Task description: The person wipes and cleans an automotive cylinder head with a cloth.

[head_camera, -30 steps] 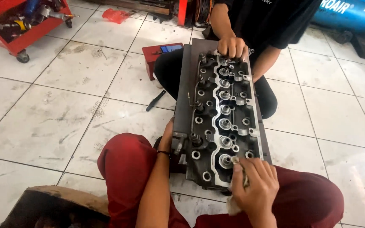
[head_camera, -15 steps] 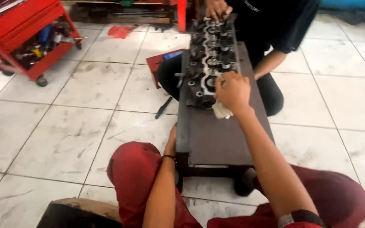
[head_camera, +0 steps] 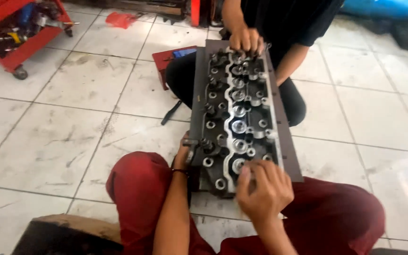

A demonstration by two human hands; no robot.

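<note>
Looks to be working over the near end of the cylinder head [head_camera: 237,118], lying face-up on a dark board [head_camera: 291,156] between the red-trousered knees and a co-worker's hands [head_camera: 246,40] at the far end; calls next for a steadied casting and fingertip care around the bores. Braces the head's near left edge with the left hand [head_camera: 183,151], grip hidden; presses bent right hand [head_camera: 263,189] fingertips down beside a bore, cannot tell whether pinching anything.

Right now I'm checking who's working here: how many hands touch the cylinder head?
3: left hand at its near-left edge, right hand on its near end, another person's hand at the far end; others may be hidden.
</note>
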